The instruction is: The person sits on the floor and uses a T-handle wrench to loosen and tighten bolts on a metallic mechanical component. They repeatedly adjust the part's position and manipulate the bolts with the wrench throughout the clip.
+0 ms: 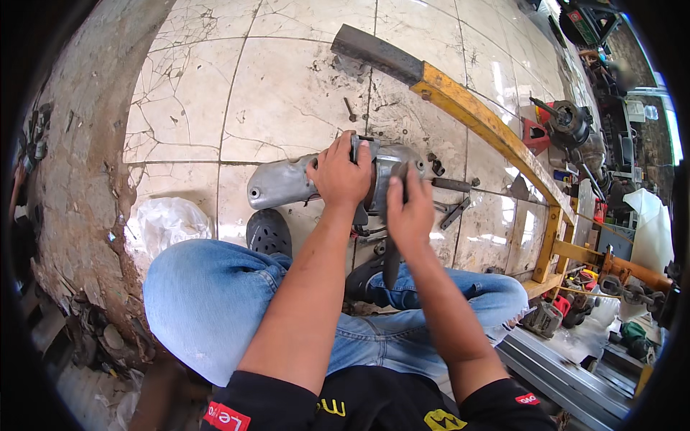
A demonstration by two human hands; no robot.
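Note:
A long silver metal housing (pixel 277 185) lies on the tiles in front of my crossed legs, a bolt hole at its left end. My left hand (pixel 341 172) is closed around a small grey metal piece (pixel 365 146) that stands on top of the housing's middle. Just right of it, my right hand (pixel 411 212) grips a long dark tool (pixel 392 267), one end pointing back toward my lap. The tool's upper part is blurred by motion and partly behind my fingers, so its kind does not show. Both palms are hidden.
A yellow steel hoist arm (pixel 489 129) with a dark end reaches over the floor at right. A bolt (pixel 350 109) lies beyond the housing, a dark-handled tool (pixel 453 185) to its right. A clear plastic bag (pixel 172 221) sits at left. Machine parts (pixel 571 126) stand far right.

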